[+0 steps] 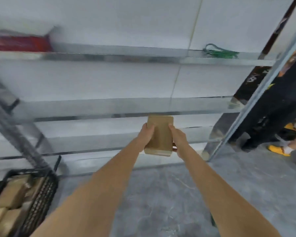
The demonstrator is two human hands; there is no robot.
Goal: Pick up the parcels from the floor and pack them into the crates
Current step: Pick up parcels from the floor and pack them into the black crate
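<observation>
1. The left hand and the right hand grasp one brown parcel between them, each with fingers curled over a long side edge, arms stretched forward. The thumbs' positions are hard to make out through the blur.

2. The parcel is held up in the air at about the centre of the view, clear of the floor, its flat face turned up and its far end toward 12 o'clock.

3. Beyond it, from 9 to 3 o'clock, run the metal shelves of a rack against a pale wall. A red package lies on an upper shelf at 10 o'clock and a green cord at 1 o'clock.

4. At 8 o'clock, low in the corner, stands a black mesh crate on the grey floor; it already holds several brown parcels.

5. At 3 o'clock a second person's foot in a yellow shoe shows beside a dark panel.

6. My judgement: the step in hand is the carry, with the pick-up done and the packing not.

7. The next move calls for swinging the parcel down and left toward 8 o'clock, over the crate's rim, and setting it flat into a gap among the parcels there.
</observation>
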